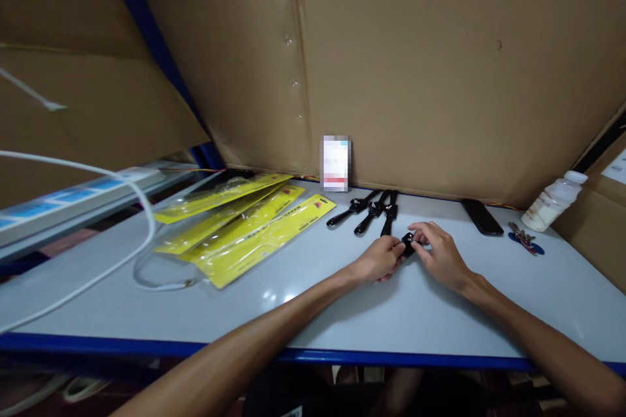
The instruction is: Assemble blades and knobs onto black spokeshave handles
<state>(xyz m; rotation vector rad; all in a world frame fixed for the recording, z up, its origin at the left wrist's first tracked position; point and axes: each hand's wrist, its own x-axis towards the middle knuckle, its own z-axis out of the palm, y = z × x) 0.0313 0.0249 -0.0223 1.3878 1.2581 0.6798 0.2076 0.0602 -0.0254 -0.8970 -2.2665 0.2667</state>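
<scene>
A black spokeshave [407, 242] is between my hands, low over the grey table [352, 319]; most of it is hidden by my fingers. My left hand [381, 259] is closed round one end. My right hand [440, 255] has thumb and fingers bent onto the small metal middle part from the right. Just beyond my hands, black spokeshaves lie side by side on the table: a left one [346, 214], a middle one [369, 214] and a right one [389, 214], with handles pointing toward me.
Several yellow-backed clear packages [267, 241] overlap at left, near a white cable [151, 215] and power strip [73, 199]. A blurred-out upright card or screen [335, 164] leans on the cardboard wall [415, 78]. At right are a black phone [483, 217], keys [524, 238] and a bottle [554, 203].
</scene>
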